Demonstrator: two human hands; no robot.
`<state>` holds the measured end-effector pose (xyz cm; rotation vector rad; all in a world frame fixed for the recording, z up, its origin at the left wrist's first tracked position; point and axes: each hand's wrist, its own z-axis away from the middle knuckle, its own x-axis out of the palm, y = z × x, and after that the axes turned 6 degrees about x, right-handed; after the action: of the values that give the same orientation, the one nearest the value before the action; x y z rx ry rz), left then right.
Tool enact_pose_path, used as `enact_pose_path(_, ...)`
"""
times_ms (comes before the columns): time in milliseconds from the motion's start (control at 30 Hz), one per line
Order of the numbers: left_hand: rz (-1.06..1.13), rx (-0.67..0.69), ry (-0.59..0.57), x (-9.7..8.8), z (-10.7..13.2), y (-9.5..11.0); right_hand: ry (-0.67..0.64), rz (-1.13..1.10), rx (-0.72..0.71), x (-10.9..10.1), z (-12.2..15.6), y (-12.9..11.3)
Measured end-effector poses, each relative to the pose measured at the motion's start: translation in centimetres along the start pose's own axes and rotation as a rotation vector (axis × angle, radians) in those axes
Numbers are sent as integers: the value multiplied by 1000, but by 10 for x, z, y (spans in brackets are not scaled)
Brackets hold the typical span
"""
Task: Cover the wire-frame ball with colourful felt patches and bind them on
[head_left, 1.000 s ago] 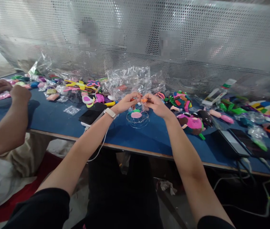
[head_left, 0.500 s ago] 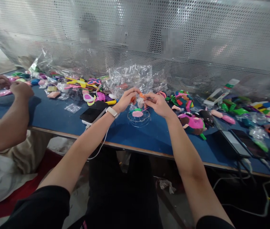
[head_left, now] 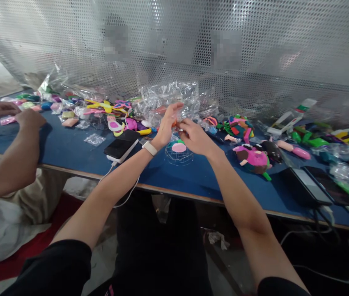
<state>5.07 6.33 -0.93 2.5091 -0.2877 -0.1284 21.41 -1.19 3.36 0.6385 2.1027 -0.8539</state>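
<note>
My left hand [head_left: 167,125], with a pale watch band on the wrist, is raised over the table with its fingers stretched out. A small lump of orange modelling clay [head_left: 175,122] shows between its palm and the bent fingertips of my right hand [head_left: 193,135]. The right fingers are closed at the lump, which they partly hide. Just below the hands sits a round wire frame [head_left: 179,157]. On that frame lie a flat pink clay piece [head_left: 179,147] and a bit of green clay, partly behind my right hand.
Crumpled clear bags [head_left: 174,94] lie behind my hands on the blue table [head_left: 150,174]. A phone on a power bank [head_left: 121,146] is at left. Clay figures [head_left: 253,159] and more phones [head_left: 305,185] lie right. Another person's hands [head_left: 28,117] work at far left.
My left fingers have straightened upward from a pinch on the orange clay. My right hand has come slightly closer to the left palm. The view has shifted a little.
</note>
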Motion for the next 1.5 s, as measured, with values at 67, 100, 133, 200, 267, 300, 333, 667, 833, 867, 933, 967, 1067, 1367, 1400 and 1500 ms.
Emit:
enact_pose_path(67,6,-15,-9,2,1,11,-19,-2,-11,-1,-2,-3)
enact_pose_path(100,11,-38,-29,2,2,15,-23,-12,-15,-2,-3,-3)
enact_pose_path(133,14,-69,-57,2,1,18,-26,-27,-18,-2,-4,-3)
enact_pose_path(200,24,-128,-94,0,-1,21,-26,-70,-14,-2,-4,-1)
enact_pose_path(267,18,-166,-56,-4,-4,20,-5,-115,2,-3,-3,2)
enact_pose_path(300,11,-179,-21,-5,-5,18,15,-130,14,-3,-2,3)
enact_pose_path(333,7,-188,13,-6,-7,16,40,-141,28,-4,-1,4)
enact_pose_path(667,-184,55,-152,-2,5,16,137,-269,102,-6,4,11)
enact_pose_path(833,-49,-2,61,-3,-2,-2,180,-281,157,-7,7,24)
enact_pose_path(867,-23,-14,109,-5,-4,-6,182,-288,171,-7,8,27)
enact_pose_path(933,-16,-33,167,-9,-8,-10,163,-337,194,-9,9,30)
enact_pose_path(967,-27,-36,175,-10,-9,-10,148,-372,202,-9,10,31)
enact_pose_path(1067,-37,-21,137,-8,-7,-2,122,-429,199,-10,11,30)
enact_pose_path(1367,-242,122,-142,7,10,11,45,-368,132,-1,8,18)
enact_pose_path(1400,-268,146,-163,6,10,10,29,-386,136,0,7,17)
enact_pose_path(1500,-271,185,-188,4,6,10,12,-417,140,0,6,16)
